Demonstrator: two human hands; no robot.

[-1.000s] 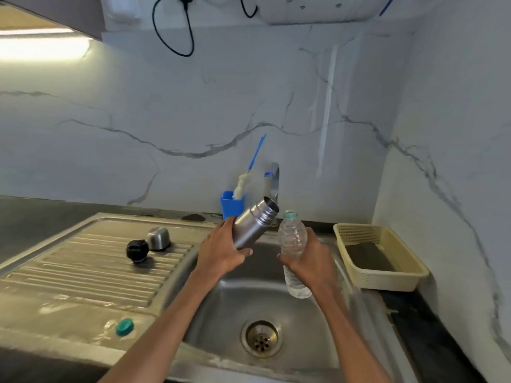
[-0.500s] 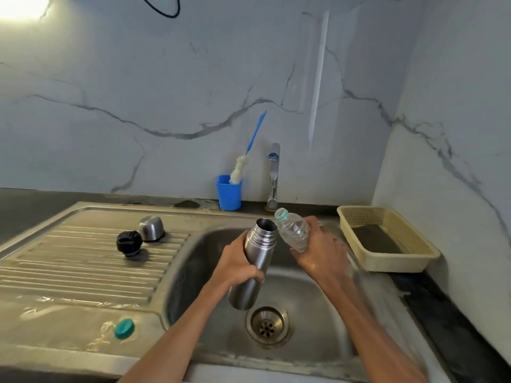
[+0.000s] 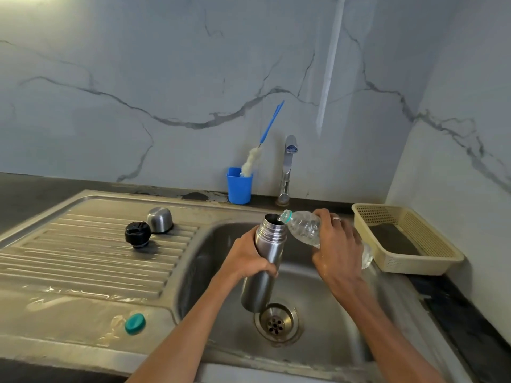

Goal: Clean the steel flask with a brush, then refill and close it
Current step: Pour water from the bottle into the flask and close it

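Now I am at the refill step: my left hand is wrapped round the middle of the steel flask, holding it upright over the sink just above the drain, and my right hand is curled round the plastic water bottle, tipped so its open neck touches the flask's mouth. The brush stands back in its blue cup beside the tap, so I judge the scrubbing done. Next I should tilt the bottle further and keep its neck steady on the rim, or water will run down the flask into the sink; after that the black stopper and the steel cap, both lying on the draining board, have to go back on. The bottle's teal cap sits near the front edge. I cannot make out any stream of water yet, nor the level inside the flask; my right hand hides most of the bottle's body. A yellow basket rests on the desk to the right.
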